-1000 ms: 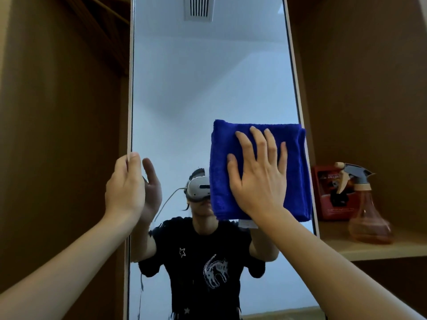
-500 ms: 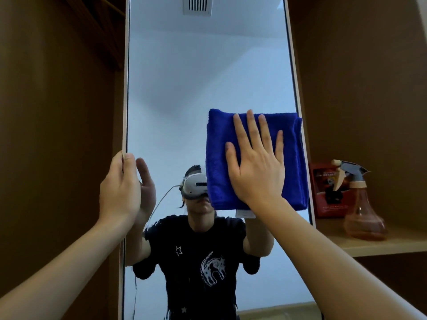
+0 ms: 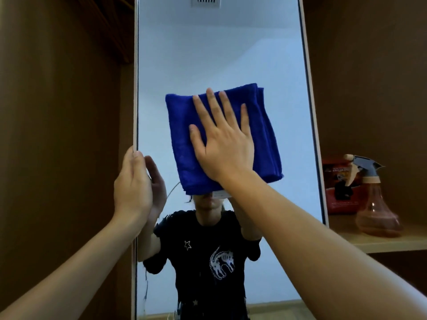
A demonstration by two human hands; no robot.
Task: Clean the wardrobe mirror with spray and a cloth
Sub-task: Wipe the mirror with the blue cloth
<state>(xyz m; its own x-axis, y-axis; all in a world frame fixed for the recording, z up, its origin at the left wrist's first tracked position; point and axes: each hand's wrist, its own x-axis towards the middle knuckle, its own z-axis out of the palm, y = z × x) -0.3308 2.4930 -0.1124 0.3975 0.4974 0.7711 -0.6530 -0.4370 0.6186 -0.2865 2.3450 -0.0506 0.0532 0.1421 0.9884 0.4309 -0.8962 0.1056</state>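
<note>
A tall wardrobe mirror point(image 3: 208, 54) with a pale frame fills the middle of the view. My right hand point(image 3: 224, 144) lies flat, fingers spread, pressing a folded blue cloth point(image 3: 184, 144) against the glass near its centre. My left hand point(image 3: 132, 185) holds the mirror's left edge, thumb on the frame side and fingers on the glass. A spray bottle point(image 3: 376, 204) with a grey trigger head and orange-tinted body stands on the shelf at the right, apart from both hands.
Brown wardrobe panels point(image 3: 57, 135) stand on both sides of the mirror. A wooden shelf point(image 3: 392, 244) at the right carries the spray bottle and a red box point(image 3: 335, 195) behind it. The mirror reflects a person in a black T-shirt.
My right hand has slid the blue cloth leftward from the mirror's right edge toward its centre and tilted it slightly. My left hand keeps its hold on the left edge.
</note>
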